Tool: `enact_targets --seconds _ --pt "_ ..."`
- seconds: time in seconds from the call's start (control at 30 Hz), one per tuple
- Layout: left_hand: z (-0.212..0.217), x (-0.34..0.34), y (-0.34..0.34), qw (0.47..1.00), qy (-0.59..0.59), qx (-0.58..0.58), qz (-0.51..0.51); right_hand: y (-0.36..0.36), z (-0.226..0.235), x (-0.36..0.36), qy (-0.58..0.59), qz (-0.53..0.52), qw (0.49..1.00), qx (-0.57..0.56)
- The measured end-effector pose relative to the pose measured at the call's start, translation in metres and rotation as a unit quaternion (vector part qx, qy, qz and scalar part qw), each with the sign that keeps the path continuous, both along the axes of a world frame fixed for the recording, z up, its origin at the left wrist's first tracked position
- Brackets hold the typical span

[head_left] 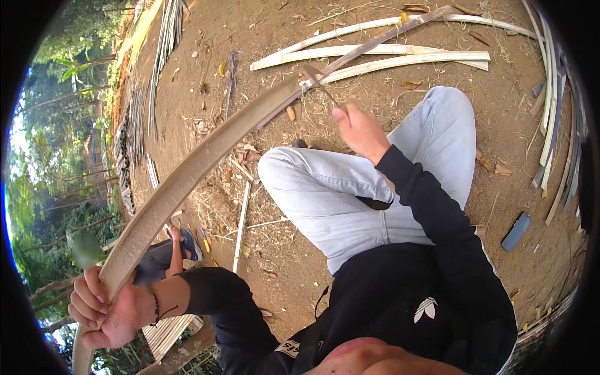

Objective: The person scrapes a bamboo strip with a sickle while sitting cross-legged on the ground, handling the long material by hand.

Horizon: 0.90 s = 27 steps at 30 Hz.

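My left hand [103, 309] is wrapped round the near end of a long brown split bamboo strip [187, 172], which slants up and away to the right. Its far end lies beside a narrow grey-brown slat [369, 47] on the ground. In my right hand [361, 132] is a thin dark tool [324, 90], its fingers closed on the handle. The tool's upper end is at the strip's far tip; whether it is a knife or a small hammer is hard to make out.
Pale split strips [387, 62] lie on the dirt ahead, more strips [549, 125] at the right. A phone [516, 230] rests at the right. A seated person [165, 259] is partly hidden behind my left arm. My bent legs [325, 181] are in front.
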<state>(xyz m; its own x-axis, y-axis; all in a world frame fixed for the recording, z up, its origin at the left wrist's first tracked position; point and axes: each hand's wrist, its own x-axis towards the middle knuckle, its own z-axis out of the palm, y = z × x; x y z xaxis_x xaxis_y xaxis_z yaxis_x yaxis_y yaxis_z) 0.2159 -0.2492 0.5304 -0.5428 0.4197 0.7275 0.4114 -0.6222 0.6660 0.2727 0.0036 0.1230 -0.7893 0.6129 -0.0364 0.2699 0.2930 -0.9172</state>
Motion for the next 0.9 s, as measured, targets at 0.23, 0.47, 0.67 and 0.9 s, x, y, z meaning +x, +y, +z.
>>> enact_targets --seconds 0.23,0.47,0.67,0.9 --pt "-0.047 -0.082 0.033 0.989 -0.12 -0.08 -0.011 0.047 0.005 0.025 -0.042 -0.067 0.982 -0.171" --pt "-0.213 -0.152 0.174 0.901 0.072 -0.322 0.281 0.075 -0.004 0.043 -0.057 0.023 0.997 0.05" --pt "-0.263 -0.127 0.242 0.681 0.409 -0.532 0.294 0.051 -0.026 0.073 -0.19 0.011 0.964 0.186" --pt "-0.316 -0.134 0.222 0.461 0.665 -0.494 0.319 0.059 -0.029 0.07 -0.178 0.043 0.961 0.208"
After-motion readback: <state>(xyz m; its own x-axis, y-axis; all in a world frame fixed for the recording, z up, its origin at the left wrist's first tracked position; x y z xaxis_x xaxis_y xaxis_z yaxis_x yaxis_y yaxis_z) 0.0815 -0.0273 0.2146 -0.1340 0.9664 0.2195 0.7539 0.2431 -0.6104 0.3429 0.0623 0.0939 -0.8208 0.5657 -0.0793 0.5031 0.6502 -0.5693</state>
